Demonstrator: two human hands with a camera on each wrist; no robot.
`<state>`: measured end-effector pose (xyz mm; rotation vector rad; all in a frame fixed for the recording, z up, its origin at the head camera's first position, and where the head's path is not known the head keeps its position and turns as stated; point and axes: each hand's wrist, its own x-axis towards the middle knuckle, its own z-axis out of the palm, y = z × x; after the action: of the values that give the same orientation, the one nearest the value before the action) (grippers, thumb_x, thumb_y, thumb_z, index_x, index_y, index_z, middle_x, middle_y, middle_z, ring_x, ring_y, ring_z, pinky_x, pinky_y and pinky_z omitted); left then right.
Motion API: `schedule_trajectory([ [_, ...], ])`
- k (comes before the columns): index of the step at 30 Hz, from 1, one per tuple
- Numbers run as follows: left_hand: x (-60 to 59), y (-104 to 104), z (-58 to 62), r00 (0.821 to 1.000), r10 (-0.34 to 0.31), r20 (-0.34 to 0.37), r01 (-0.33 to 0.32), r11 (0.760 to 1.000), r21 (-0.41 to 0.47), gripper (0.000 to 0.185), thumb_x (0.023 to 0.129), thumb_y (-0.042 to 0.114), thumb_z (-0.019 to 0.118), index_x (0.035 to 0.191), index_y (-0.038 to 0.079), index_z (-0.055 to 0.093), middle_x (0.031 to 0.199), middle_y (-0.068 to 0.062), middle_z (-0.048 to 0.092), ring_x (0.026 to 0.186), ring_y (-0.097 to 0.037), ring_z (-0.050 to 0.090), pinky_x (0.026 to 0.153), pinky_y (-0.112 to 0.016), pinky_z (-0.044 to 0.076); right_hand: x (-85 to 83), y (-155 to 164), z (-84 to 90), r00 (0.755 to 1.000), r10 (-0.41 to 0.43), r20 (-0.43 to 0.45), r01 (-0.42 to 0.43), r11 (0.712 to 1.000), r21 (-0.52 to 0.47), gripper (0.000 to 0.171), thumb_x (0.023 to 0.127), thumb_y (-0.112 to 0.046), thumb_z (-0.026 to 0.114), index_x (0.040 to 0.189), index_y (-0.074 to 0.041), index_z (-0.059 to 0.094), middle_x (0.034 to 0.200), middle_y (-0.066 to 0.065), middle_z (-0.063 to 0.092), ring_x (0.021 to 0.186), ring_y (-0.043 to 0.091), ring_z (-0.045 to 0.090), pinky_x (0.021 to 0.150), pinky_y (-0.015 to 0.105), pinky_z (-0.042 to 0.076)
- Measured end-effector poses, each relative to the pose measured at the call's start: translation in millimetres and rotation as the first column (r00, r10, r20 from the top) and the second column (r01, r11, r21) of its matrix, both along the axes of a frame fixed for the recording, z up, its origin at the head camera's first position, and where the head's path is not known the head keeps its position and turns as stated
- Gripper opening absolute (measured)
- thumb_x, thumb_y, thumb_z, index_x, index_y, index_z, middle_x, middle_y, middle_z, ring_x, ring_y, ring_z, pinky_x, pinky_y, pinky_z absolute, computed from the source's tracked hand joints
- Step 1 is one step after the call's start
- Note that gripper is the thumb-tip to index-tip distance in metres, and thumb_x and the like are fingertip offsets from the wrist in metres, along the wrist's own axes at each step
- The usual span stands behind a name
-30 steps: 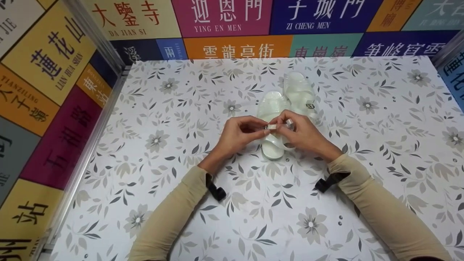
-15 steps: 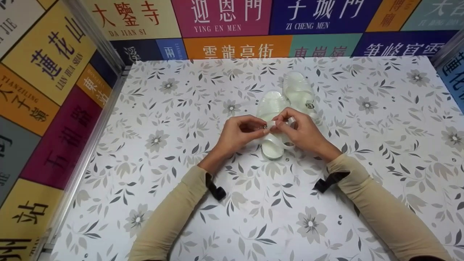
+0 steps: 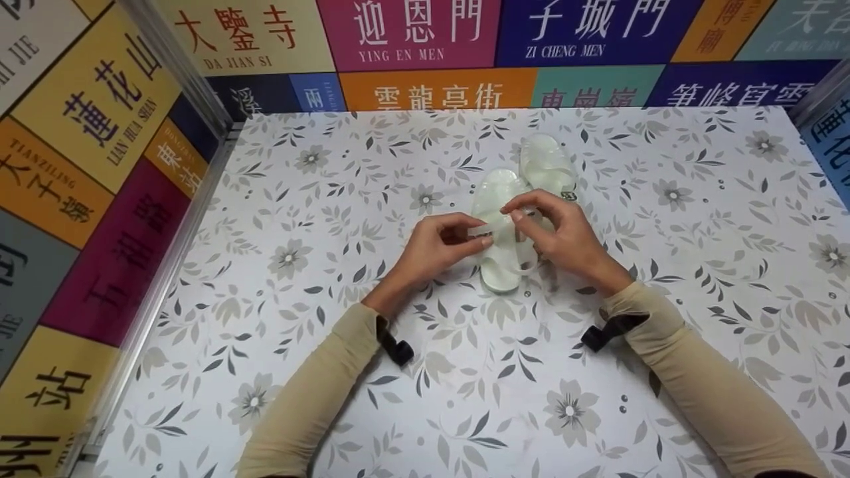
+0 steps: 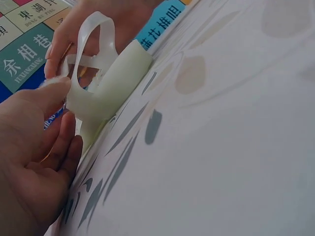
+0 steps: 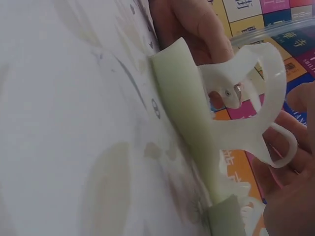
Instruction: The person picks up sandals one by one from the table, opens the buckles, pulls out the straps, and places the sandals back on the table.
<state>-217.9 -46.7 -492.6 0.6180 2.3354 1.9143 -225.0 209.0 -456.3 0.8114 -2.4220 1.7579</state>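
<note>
Both the left hand (image 3: 435, 247) and right hand (image 3: 558, 232) pinch the thin strap (image 3: 495, 227) of the translucent pale-green jelly sandal (image 3: 498, 199), which looks light, soft and flexible, best gripped at that strap.

We see a worktop (image 3: 505, 398) covered with a white cloth printed in grey flowers and leaves. Its left edge meets a metal rail (image 3: 166, 265), and a second metal strip (image 3: 813, 89) stands at the far right corner. Around 3 sides rise walls of coloured panels (image 3: 425, 40) bearing Chinese characters and Latin letters: a magenta one reading "YING EN MEN", a dark blue one (image 3: 584, 30) reading "ZI CHENG MEN", and a cream one (image 3: 239, 36) reading "DA JIAN SI". An orange panel (image 3: 438, 89) sits just below the magenta one, touching the worktop's far edge.
</note>
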Motion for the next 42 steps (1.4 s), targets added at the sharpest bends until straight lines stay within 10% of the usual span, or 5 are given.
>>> schedule_trajectory([
  [5, -0.8, -2, 2.0, 0.999, -0.014, 0.045, 0.014, 1.000, 0.005, 0.025, 0.095, 0.029, 0.086, 0.117, 0.018, 0.083, 0.104, 0.001, 0.080, 0.086, -0.015, 0.071, 0.077, -0.026, 0.058, 1.7, 4, 12.6, 0.998, -0.045, -0.054, 0.046, 0.998, 0.031, 0.024, 0.108, -0.015, 0.066, 0.131, -0.011, 0.075, 0.131, 0.009, 0.075, 0.127, 0.014, 0.069, 0.120, 0.029, 0.050],
  [15, -0.7, -2, 2.5, 0.993, 0.002, 0.116, 0.000, 1.000, -0.018, 0.035, 0.102, 0.040, 0.076, 0.126, 0.015, 0.077, 0.115, 0.000, 0.079, 0.104, -0.018, 0.076, 0.097, -0.032, 0.061, 20.8, 12, 7.5, 0.958, -0.196, -0.210, 0.189, 0.980, -0.054, 0.017, 0.103, 0.001, 0.065, 0.116, -0.002, 0.077, 0.108, 0.013, 0.079, 0.092, 0.021, 0.076, 0.075, 0.019, 0.063],
  [21, -0.4, 2, 2.2, 0.991, 0.100, 0.084, -0.093, 0.993, -0.078, 0.030, 0.108, 0.041, 0.066, 0.120, 0.017, 0.079, 0.102, 0.001, 0.078, 0.092, -0.014, 0.072, 0.086, -0.028, 0.058, 27.8, 21, 0.5, 0.982, -0.177, 0.060, 0.173, 0.983, 0.056, 0.014, 0.101, 0.004, 0.060, 0.106, 0.001, 0.073, 0.082, 0.015, 0.077, 0.061, 0.021, 0.073, 0.054, 0.028, 0.061],
  [28, 6.3, 10, 5.4, 0.970, 0.239, 0.034, -0.233, 0.963, -0.137, 0.026, 0.113, 0.025, 0.057, 0.118, 0.012, 0.078, 0.103, -0.002, 0.079, 0.086, -0.009, 0.070, 0.079, -0.024, 0.056, 30.7, 17, -5.6, 0.928, -0.109, 0.357, 0.026, 0.973, 0.229, 0.023, 0.105, -0.005, 0.059, 0.126, 0.002, 0.062, 0.107, 0.020, 0.076, 0.077, 0.022, 0.078, 0.064, 0.034, 0.066],
  [42, 32.6, 26, 23.3, 0.969, 0.233, 0.082, -0.217, 0.961, -0.174, 0.031, 0.105, 0.006, 0.053, 0.133, 0.007, 0.066, 0.133, -0.014, 0.074, 0.107, -0.014, 0.075, 0.089, -0.026, 0.061, 40.0, 7, -3.9, 0.956, -0.073, 0.285, 0.008, 0.975, 0.223, 0.046, 0.109, -0.004, 0.054, 0.155, 0.001, 0.053, 0.158, 0.022, 0.058, 0.148, 0.038, 0.057, 0.123, 0.044, 0.047],
])
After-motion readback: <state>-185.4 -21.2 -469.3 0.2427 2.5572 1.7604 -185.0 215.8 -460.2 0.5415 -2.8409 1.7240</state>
